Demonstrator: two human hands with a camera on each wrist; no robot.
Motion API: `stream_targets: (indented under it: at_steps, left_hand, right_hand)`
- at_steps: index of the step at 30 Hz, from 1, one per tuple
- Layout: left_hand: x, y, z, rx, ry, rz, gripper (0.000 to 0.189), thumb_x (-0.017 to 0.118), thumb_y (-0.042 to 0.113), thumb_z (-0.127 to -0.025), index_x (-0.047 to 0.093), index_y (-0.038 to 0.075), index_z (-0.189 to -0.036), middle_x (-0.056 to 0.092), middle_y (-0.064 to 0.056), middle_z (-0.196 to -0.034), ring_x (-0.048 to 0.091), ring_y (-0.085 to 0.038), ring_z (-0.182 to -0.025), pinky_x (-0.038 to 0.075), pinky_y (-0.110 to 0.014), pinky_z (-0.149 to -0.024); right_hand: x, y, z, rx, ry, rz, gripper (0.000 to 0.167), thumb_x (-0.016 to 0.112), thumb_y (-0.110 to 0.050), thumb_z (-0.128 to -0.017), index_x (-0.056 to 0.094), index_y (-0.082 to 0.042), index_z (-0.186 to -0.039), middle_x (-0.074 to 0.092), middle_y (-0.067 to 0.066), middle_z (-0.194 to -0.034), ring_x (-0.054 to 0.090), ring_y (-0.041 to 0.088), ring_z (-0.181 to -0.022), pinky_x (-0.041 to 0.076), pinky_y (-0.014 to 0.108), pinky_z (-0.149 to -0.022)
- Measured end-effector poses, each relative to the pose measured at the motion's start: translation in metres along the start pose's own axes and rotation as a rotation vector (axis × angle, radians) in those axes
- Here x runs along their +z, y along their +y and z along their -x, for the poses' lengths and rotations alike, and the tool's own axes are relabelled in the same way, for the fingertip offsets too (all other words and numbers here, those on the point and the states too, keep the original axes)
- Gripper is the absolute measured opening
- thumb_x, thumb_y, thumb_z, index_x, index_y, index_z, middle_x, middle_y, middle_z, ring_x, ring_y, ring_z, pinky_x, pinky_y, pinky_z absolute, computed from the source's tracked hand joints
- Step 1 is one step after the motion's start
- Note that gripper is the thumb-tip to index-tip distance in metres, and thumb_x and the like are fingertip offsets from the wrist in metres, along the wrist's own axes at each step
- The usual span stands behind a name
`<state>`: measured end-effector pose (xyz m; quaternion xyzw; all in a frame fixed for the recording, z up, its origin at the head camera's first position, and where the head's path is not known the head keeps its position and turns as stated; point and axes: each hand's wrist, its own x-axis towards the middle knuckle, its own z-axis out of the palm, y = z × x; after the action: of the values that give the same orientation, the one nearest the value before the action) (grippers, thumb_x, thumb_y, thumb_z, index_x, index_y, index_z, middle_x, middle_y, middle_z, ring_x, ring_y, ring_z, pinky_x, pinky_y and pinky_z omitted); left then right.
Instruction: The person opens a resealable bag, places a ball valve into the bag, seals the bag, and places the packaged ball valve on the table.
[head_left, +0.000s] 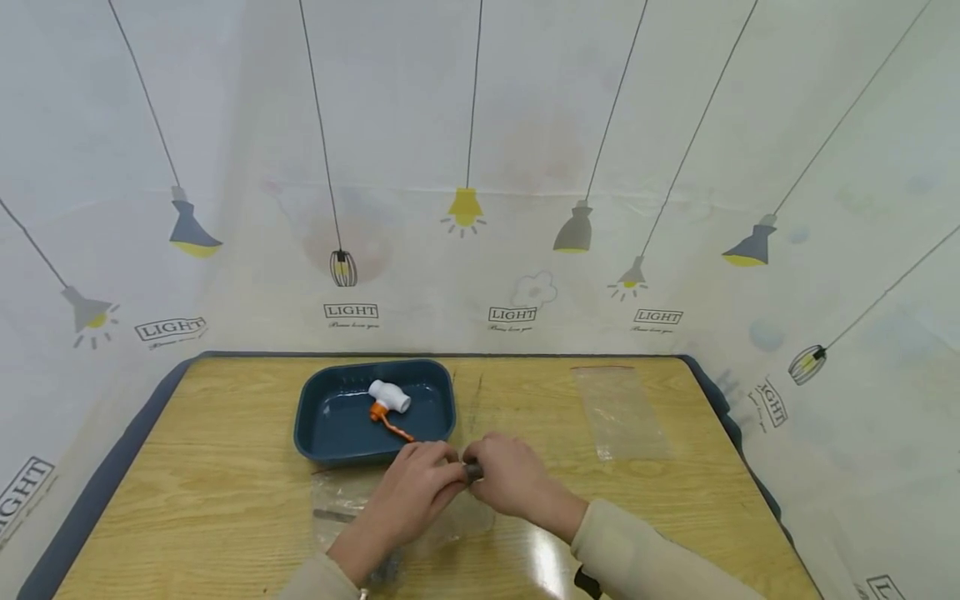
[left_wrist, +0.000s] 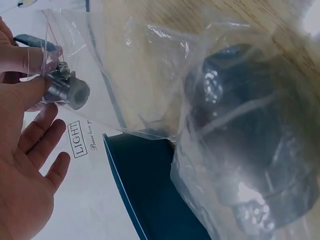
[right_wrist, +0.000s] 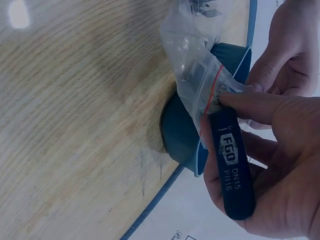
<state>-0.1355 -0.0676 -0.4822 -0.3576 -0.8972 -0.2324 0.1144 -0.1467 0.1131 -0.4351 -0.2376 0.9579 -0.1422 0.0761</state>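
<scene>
A metal ball valve with a dark lever handle, printed "DN15 PN16", is between both hands at the mouth of a clear zip bag with a red line. My right hand grips the lever, thumb near its base. My left hand pinches the bag's mouth beside the valve body, its other fingers loosely extended. How far the valve sits inside the bag is hard to tell. Large dark fittings lie blurred behind clear plastic in the left wrist view.
Just beyond the hands stands a dark blue tray. In it lies a white plastic valve with an orange handle. A flat clear bag lies at the right of the wooden table.
</scene>
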Motion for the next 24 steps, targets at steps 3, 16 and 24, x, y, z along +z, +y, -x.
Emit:
stream_targets:
  at_steps: [3, 16, 24]
  left_hand:
    - [-0.0001, 0.0004, 0.0002, 0.001, 0.012, -0.027, 0.004, 0.07, 0.028, -0.089, 0.072, 0.027, -0.093, 0.063, 0.009, -0.101, 0.06, -0.011, -0.097, 0.048, -0.041, -0.09]
    - [0.001, -0.0003, 0.0022, -0.035, 0.067, -0.001, 0.008, 0.07, 0.029, -0.089, 0.072, 0.03, -0.096, 0.063, 0.012, -0.097, 0.061, -0.008, -0.095, 0.047, -0.04, -0.089]
    - [-0.0011, 0.0005, 0.0009, -0.02, 0.144, 0.005, 0.006, 0.071, 0.027, -0.089, 0.071, 0.03, -0.093, 0.063, 0.014, -0.097, 0.059, -0.007, -0.097, 0.046, -0.037, -0.086]
  right_hand:
    - [-0.0014, -0.0037, -0.0004, 0.013, -0.035, 0.009, 0.01, 0.078, -0.024, -0.079, 0.073, -0.019, -0.086, 0.066, -0.009, -0.075, 0.052, 0.004, -0.062, 0.042, 0.023, -0.056]
    - [0.0011, -0.0035, 0.0017, -0.022, -0.231, 0.149, 0.03, 0.075, -0.015, -0.076, 0.069, -0.022, -0.105, 0.061, -0.01, -0.071, 0.047, 0.004, -0.057, 0.041, 0.023, -0.051]
    - [-0.006, 0.0011, 0.0022, -0.067, -0.247, 0.047, 0.034, 0.08, -0.025, -0.078, 0.07, -0.016, -0.11, 0.07, -0.005, -0.087, 0.063, 0.007, -0.074, 0.05, 0.023, -0.064]
